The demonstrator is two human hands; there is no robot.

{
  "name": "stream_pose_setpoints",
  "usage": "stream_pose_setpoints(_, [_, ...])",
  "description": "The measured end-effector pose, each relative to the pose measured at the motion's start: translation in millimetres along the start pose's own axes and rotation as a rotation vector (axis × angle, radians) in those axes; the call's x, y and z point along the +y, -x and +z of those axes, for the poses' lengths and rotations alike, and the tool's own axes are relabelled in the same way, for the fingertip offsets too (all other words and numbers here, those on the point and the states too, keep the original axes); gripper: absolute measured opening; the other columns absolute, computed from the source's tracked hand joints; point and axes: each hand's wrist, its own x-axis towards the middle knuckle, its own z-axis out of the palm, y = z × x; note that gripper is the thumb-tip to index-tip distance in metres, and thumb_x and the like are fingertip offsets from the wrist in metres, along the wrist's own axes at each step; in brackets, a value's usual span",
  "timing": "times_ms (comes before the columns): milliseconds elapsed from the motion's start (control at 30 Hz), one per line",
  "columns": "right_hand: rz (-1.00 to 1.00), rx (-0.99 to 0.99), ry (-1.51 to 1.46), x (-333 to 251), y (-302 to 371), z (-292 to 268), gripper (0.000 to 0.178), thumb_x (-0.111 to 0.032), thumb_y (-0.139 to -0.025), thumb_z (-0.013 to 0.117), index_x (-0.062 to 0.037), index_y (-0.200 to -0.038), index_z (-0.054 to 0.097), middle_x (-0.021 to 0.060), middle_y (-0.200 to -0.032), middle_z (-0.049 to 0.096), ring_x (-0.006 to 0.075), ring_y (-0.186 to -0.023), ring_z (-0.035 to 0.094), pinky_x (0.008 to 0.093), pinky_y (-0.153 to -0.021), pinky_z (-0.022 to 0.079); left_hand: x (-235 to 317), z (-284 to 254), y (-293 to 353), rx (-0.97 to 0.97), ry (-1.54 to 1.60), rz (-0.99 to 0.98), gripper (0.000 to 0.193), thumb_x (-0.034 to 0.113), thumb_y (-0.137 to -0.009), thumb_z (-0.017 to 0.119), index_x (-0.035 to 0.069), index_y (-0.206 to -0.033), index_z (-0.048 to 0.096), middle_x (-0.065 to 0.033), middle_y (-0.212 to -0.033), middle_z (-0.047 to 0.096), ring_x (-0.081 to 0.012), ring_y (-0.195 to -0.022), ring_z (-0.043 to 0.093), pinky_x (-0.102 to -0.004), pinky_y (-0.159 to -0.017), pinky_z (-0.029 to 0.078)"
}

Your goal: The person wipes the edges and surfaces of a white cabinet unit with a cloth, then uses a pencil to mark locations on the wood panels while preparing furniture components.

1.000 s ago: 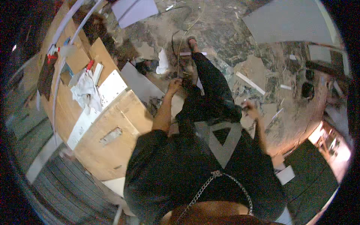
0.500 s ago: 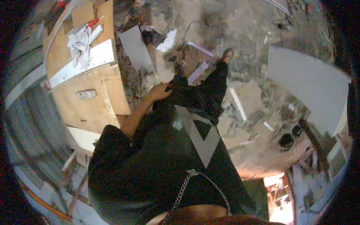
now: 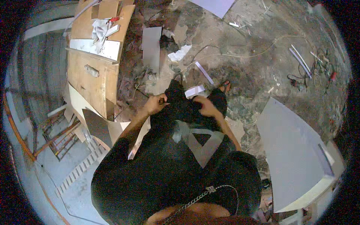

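My left hand [image 3: 156, 104] is closed at the left side of my black trousers [image 3: 175, 93], its curled fingers around a dark fold that looks like their cloth. On the other thigh my right hand [image 3: 207, 106] is bent inward, with its fingers closed on the black cloth; the fingertips are partly lost against it. A loose black shirt [image 3: 161, 172] with a grey triangular print hangs below both hands in the picture. Past the knees, a short white strip [image 3: 194, 91] and a longer narrow strip [image 3: 204, 72] lie on the floor between my feet.
At left stands a wooden bench [image 3: 87, 84] carrying a crumpled white cloth [image 3: 100, 30] and a white board [image 3: 95, 49]. A large grey panel [image 3: 292, 150] leans at right. A thin cable [image 3: 255, 56] crosses the dirty floor, near tangled cords [image 3: 300, 80] and offcuts.
My right hand has come into view on the right thigh. The left hand has closed at the trousers' left side. My view has turned, shifting the bench and panel.
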Motion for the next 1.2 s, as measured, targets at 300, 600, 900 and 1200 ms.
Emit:
stream_pose_setpoints(300, [-0.021, -0.193, -0.350, 14.2, -16.9, 55.8, 0.035, -0.001, -0.080, 0.059, 0.0033, -0.114, 0.059, 0.0210, -0.121, 0.060, 0.0364, -0.114, 0.057, 0.0400, -0.096, 0.043, -11.6, -0.7, 2.7, -0.192, 0.479, -0.294, 0.035, 0.019, -0.087, 0.071, 0.014, -0.104, 0.041, 0.0008, -0.065, 0.054, -0.0044, -0.059, 0.042, -0.0242, -0.051, 0.032])
stream_pose_setpoints(600, [0.727, -0.260, -0.927, 29.5, -26.0, 110.7, 0.031, -0.008, -0.085, 0.061, -0.0008, -0.115, 0.060, 0.0095, -0.111, 0.063, 0.0234, -0.100, 0.059, 0.0347, -0.088, 0.046, -159.5, -28.0, -41.4, -0.608, 0.681, -0.471, 0.033, 0.016, -0.086, 0.071, 0.012, -0.104, 0.044, 0.0012, -0.076, 0.057, -0.0085, -0.067, 0.051, -0.0225, -0.058, 0.041])
stream_pose_setpoints(900, [1.273, 0.426, -0.396, 126.2, -62.9, 153.3, 0.027, -0.010, -0.086, 0.063, -0.0002, -0.111, 0.061, 0.0081, -0.102, 0.063, 0.0176, -0.089, 0.059, 0.0310, -0.079, 0.048, -573.9, 78.0, -393.0, 0.164, -0.067, -0.532, 0.043, 0.047, -0.079, 0.068, 0.005, -0.090, 0.066, -0.0124, -0.079, 0.068, -0.0292, -0.078, 0.066, -0.0419, -0.075, 0.051])
stream_pose_setpoints(1200, [1.365, 0.764, -0.514, 253.7, -37.1, 167.2, 0.026, -0.014, -0.090, 0.063, -0.0008, -0.112, 0.060, 0.0059, -0.095, 0.062, 0.0133, -0.082, 0.059, 0.0286, -0.073, 0.050, -684.0, 208.9, -583.4, 0.183, -0.306, -0.433, 0.035, 0.042, -0.082, 0.066, 0.009, -0.096, 0.063, -0.0162, -0.100, 0.064, -0.0367, -0.091, 0.064, -0.0472, -0.077, 0.052])
